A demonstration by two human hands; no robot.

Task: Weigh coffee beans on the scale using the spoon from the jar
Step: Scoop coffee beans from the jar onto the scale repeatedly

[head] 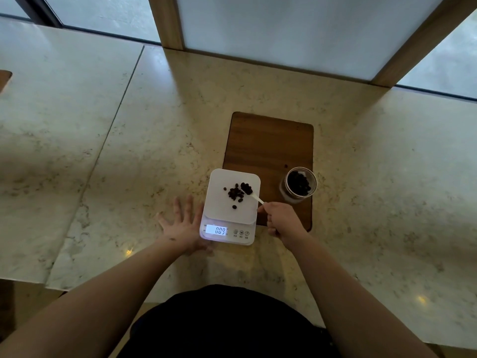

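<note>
White scale on the stone desk, its far edge over the near left corner of a brown wooden board. Small pile of dark coffee beans on the scale's flat top, with one bean alone a little nearer the screen. Lit screen at the front of the scale, digits too blurry to read for sure. Right hand just beside the scale's right edge, fingers closed tight around the handle of a white spoon. Spoon bowl full of beans, held over the scale right next to the pile. Left hand flat on the desk, fingers spread wide, holding nothing, touching the scale's left side. Open glass jar with more beans inside, upright on the board, near the scale on its right.
</note>
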